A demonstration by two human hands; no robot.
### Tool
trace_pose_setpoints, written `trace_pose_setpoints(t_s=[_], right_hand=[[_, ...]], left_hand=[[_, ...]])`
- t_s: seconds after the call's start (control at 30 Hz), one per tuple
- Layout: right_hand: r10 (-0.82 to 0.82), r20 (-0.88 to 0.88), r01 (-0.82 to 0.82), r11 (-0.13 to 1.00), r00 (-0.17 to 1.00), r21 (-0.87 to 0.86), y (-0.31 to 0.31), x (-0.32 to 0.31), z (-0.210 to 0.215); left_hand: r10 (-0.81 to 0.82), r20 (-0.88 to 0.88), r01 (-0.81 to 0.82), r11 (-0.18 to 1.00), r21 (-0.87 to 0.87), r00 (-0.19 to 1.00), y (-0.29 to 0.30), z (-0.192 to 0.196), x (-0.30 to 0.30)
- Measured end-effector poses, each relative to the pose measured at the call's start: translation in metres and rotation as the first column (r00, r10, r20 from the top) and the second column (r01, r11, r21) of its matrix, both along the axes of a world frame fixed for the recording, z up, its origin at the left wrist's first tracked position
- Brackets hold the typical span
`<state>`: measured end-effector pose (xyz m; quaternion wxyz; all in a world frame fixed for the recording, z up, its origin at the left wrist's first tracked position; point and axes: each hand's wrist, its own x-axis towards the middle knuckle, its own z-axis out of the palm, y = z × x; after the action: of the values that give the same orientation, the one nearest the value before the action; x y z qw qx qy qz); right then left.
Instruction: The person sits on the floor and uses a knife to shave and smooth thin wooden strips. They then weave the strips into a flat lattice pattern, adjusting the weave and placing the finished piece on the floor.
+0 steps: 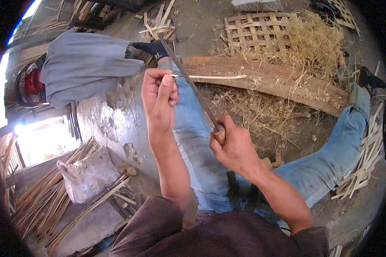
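Note:
My left hand (161, 96) is raised in front of me, its thumb and fingers pinching one end of a thin pale bamboo strip (218, 77). The strip points to the right, its far end free. My right hand (236, 147) grips the wooden handle (220, 134) of a long knife. Its dark, narrow blade (193, 88) slants up and to the left, crossing the strip just right of my left fingers. Whether the edge touches the strip I cannot tell. Below both hands are my legs in blue jeans (197, 150), spread apart.
A wooden plank (266, 79) spans between my feet. Beyond it lie a woven bamboo panel (261, 34) and a heap of fine shavings (317, 43). Pale strips (364, 154) lie by my right leg. At left are bundled canes (51, 188), a white sack (90, 173) and hanging grey trousers (85, 64).

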<state>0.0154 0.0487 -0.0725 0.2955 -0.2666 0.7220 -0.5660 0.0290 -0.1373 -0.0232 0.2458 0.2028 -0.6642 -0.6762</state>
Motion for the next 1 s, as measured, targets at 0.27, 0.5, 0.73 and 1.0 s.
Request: trace_pose_setpoints(t_s=[0.27, 0.5, 0.73, 1.0], right_hand=[[0.027, -0.008, -0.026, 0.999, 1.000, 0.032, 0.015, -0.007, -0.015], [-0.060, 0.069, 0.041, 0.968, 0.996, 0.246, 0.019, -0.014, -0.077], [-0.047, -0.147, 0.112, 0.873, 0.988, 0.474, 0.040, -0.056, -0.164], [-0.096, 0.087, 0.094, 0.995, 0.992, 0.028, 0.010, -0.001, -0.006]], left_hand=[[-0.021, -0.014, 0.021, 0.999, 0.028, 1.000, 0.002, -0.004, 0.001], [-0.031, 0.002, 0.030, 0.998, 0.052, 1.000, 0.004, -0.003, 0.006], [-0.025, 0.024, 0.027, 0.996, -0.087, 0.999, -0.002, 0.004, -0.012], [0.159, 0.040, -0.121, 0.871, -0.476, 0.986, 0.005, -0.003, -0.002]])
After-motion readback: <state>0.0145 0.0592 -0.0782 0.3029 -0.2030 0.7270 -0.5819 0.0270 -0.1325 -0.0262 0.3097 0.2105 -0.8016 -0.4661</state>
